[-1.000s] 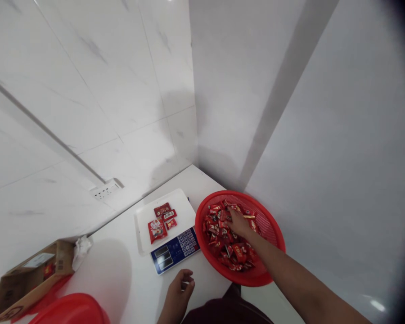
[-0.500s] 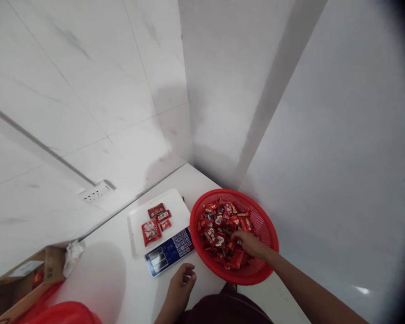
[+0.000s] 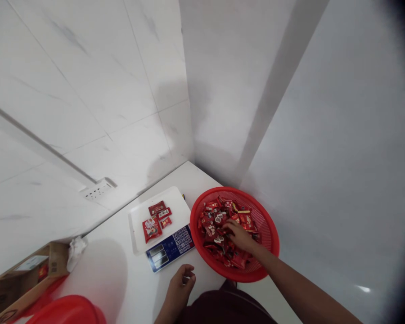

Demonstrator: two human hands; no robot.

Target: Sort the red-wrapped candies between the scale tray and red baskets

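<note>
My right hand (image 3: pixel 239 235) reaches into a round red mesh basket (image 3: pixel 269 229) heaped with several small red candy packets (image 3: pixel 219 219). Its fingers curl down among the packets; whether they grip one is hidden. My left hand (image 3: pixel 181 280) rests on the white table (image 3: pixel 128 279) near the front edge, fingers curled in loosely, with nothing visible in them. Left of the basket stands a white scale (image 3: pixel 180 209) with a blue keypad panel (image 3: pixel 170 248). Several red packets (image 3: pixel 157 218) lie on the scale's white platform.
An open cardboard box (image 3: pixel 23 281) with red contents sits at the far left, crumpled white paper (image 3: pixel 76 250) beside it. A second red basket's rim (image 3: pixel 69 310) shows at the bottom left. White tiled walls close the corner, with a socket strip (image 3: pixel 97 189) on the left wall.
My right hand moved from the far middle of the basket toward its near side, then back slightly to the left among the packets. My left hand has stayed put.
</note>
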